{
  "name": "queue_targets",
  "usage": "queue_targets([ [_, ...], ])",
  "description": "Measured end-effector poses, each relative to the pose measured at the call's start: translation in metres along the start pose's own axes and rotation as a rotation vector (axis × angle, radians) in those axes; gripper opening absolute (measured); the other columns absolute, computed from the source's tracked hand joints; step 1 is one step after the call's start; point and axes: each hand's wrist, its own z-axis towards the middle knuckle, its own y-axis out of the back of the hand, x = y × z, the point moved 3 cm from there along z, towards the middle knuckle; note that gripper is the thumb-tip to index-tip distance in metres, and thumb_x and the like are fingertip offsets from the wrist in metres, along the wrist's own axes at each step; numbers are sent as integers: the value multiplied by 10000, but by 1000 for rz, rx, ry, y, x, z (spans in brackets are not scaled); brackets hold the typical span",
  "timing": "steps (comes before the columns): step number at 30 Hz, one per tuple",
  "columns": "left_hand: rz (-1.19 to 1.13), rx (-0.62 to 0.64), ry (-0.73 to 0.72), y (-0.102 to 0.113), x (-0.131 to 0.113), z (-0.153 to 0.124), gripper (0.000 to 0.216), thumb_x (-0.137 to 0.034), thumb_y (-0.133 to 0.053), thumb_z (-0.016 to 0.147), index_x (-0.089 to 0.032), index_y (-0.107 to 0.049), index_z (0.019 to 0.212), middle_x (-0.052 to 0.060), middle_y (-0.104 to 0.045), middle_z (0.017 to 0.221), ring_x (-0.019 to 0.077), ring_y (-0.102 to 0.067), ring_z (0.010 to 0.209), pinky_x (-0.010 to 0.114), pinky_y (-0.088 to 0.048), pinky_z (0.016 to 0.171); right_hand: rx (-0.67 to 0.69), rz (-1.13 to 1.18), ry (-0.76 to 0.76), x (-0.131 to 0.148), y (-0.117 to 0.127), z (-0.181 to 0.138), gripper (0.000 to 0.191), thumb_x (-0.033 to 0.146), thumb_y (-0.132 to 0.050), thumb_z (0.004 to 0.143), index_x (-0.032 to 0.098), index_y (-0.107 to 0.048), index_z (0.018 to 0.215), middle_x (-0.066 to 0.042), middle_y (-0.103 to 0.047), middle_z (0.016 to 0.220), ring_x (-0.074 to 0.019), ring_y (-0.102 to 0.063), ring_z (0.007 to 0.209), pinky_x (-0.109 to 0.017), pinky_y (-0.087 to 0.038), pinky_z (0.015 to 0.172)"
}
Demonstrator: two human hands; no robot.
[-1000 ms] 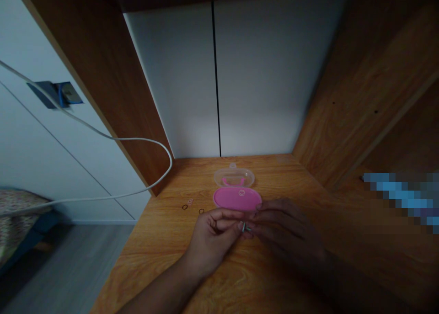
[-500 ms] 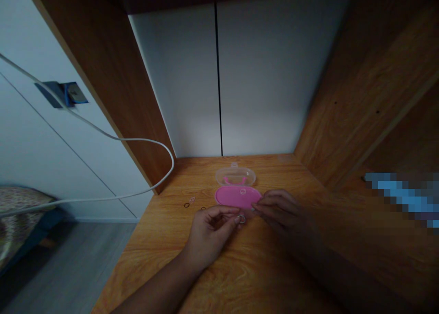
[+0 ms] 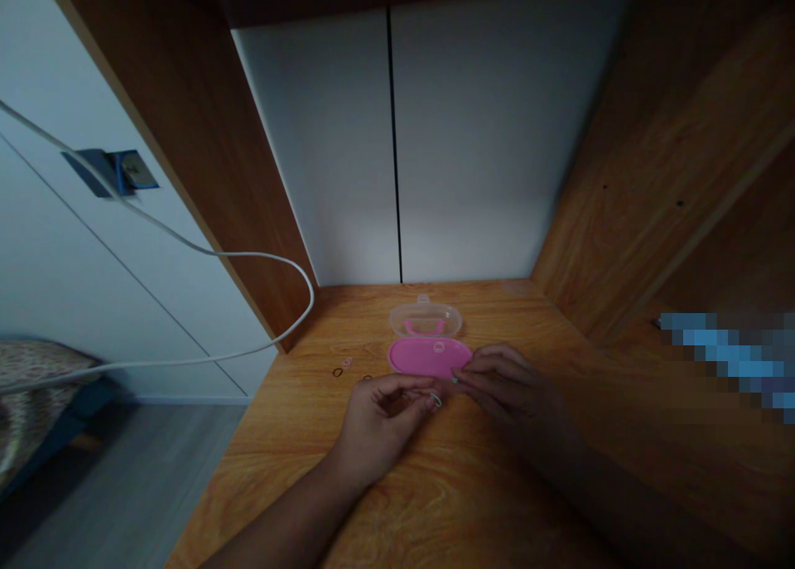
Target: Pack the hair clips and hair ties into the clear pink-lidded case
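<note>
Between the thumb and fingers of my left hand (image 3: 382, 424) is a small pale hair tie (image 3: 436, 400), its loop sticking out past the fingertips. My right hand (image 3: 509, 387) is closed in a pinch at the front right edge of an open pink case (image 3: 422, 359). A tiny pale bit shows at its fingertips, too small to name. Inside the case lies a light ring-shaped band (image 3: 439, 347). The case's clear lid (image 3: 426, 311) is tipped back behind it, with pink parts showing through.
On the wooden table (image 3: 298, 445), left of the case, lie a black ring-shaped band (image 3: 338, 372) and a pinkish one (image 3: 348, 362). Another dark band (image 3: 368, 378) shows behind my left hand. A white cable (image 3: 261, 253) loops at the left. White panels (image 3: 465, 155) close off the back.
The hair tie in my left fingers has turned, so its loop looks narrower and slanted. My right fingertips have shifted very slightly left. The case and loose bands stay put.
</note>
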Motion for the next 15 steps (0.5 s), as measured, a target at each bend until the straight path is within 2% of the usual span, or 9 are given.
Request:
queue_targets([
  [5, 59, 27, -7, 2, 3, -1, 189, -270, -782, 791, -170, -777, 952, 103, -789, 981, 218, -751, 915, 366, -595, 891, 13, -19, 6, 1, 4, 4, 280, 207, -594, 946, 317, -669, 1193, -23, -696, 883, -177, -622, 819, -325, -559, 679],
  [10, 86, 11, -20, 2, 2, 0, 229, -274, -805, 765, -169, -777, 967, 86, -792, 914, 184, -746, 813, 317, -607, 813, 10, -23, 36, 5, 7, 6, 169, 252, -593, 953, 293, -708, 1071, -14, -695, 813, -175, -626, 801, -307, -555, 657],
  [15, 107, 30, -16, 2, 3, -1, 228, -303, -800, 770, -180, -782, 962, 91, -788, 938, 196, -742, 847, 337, -600, 837, -16, 5, 55, 6, 10, 4, 130, 265, -633, 933, 296, -714, 1029, -6, -726, 846, -173, -648, 818, -311, -566, 674],
])
